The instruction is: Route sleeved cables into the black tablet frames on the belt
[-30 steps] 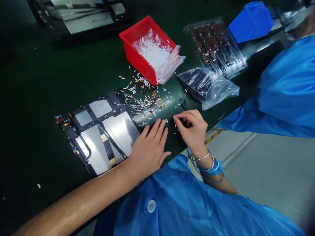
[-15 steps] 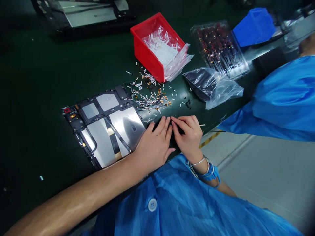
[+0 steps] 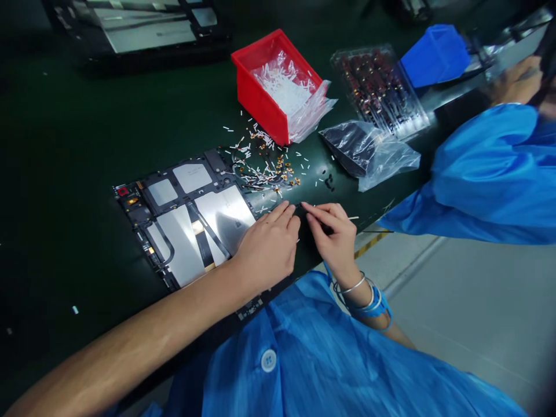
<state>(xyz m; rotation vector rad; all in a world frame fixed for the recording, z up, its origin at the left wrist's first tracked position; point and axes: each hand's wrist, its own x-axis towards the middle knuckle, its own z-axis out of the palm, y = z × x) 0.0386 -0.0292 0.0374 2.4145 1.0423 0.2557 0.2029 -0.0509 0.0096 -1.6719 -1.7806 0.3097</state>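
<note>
My left hand (image 3: 266,249) rests on the lower right corner of an opened tablet chassis (image 3: 186,217) with silver shields, its fingers held together and bent down onto the green table. Right beside it, my right hand (image 3: 332,231) pinches something thin and dark at its fingertips, which meet the left fingertips. A thin white sliver sticks out to the right of that hand. A pile of black wires with gold ends and white sleeves (image 3: 264,168) lies just beyond both hands.
A red bin (image 3: 256,95) lined with a bag of white sleeves stands behind the pile. A clear bag (image 3: 369,152), a clear parts tray (image 3: 380,87) and a blue bin (image 3: 436,53) lie to the right. A co-worker's blue sleeve (image 3: 486,174) reaches in at right.
My right hand has moved left from the loose white sleeves until its fingertips meet my left hand's. The left fingers have curled down a little.
</note>
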